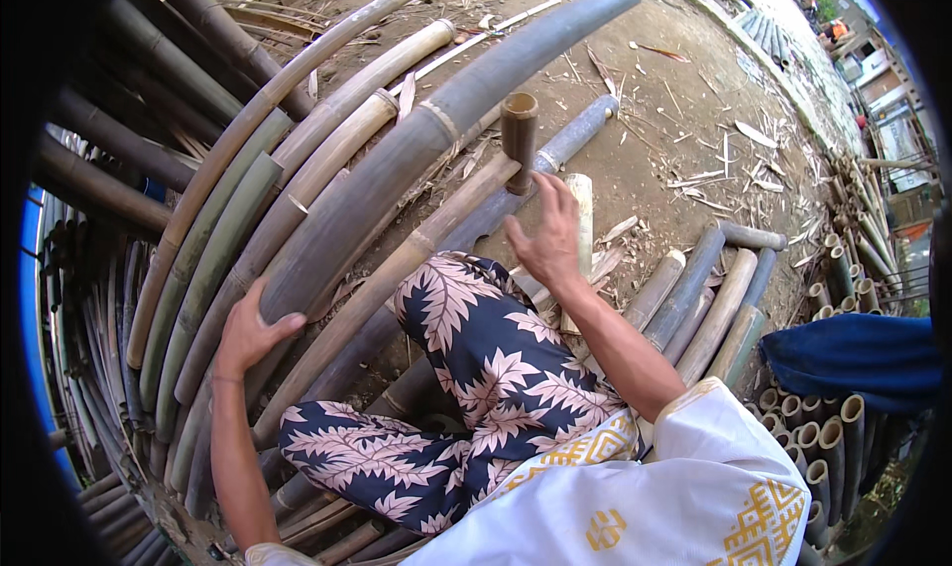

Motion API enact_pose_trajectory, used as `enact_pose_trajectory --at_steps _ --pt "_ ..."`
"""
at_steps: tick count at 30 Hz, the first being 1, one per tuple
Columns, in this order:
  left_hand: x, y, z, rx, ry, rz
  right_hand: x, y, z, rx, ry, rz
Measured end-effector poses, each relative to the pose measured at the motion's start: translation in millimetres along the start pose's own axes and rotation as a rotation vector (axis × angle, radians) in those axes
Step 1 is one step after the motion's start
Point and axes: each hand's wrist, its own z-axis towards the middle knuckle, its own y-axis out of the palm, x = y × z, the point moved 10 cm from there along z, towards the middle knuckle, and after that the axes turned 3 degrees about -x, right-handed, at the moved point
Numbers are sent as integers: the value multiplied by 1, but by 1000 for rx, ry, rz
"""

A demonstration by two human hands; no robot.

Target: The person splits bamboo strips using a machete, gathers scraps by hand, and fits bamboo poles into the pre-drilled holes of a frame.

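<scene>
My left hand lies against the lower part of a thick dark bamboo pole, its thumb stretched out across the pole. The tips of its other fingers are partly hidden. My right hand is raised with its fingers apart and nothing in it. Close to those fingers, a short brown bamboo tube stands upright with its hollow end up. A tan bamboo pole meets the tube's side. Behind it lies a grey bamboo pole, partly covered by the tube and my leg.
More bamboo poles lie side by side at the left. Beyond my right forearm are several cut bamboo lengths. At the right, bamboo tubes are stacked beneath a dark blue cloth. Bamboo scraps litter the dirt ground.
</scene>
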Motion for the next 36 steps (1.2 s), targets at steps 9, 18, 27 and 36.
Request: enact_pose_trajectory --at_steps 9,18,27,36 --pt "98 20 120 102 29 351 241 85 -159 -345 760 262" --pt "96 20 104 98 20 327 204 19 -24 -358 668 707" --pt "106 25 91 111 7 387 120 62 112 -584 304 752" --pt "118 23 94 146 0 374 151 62 121 -571 370 875"
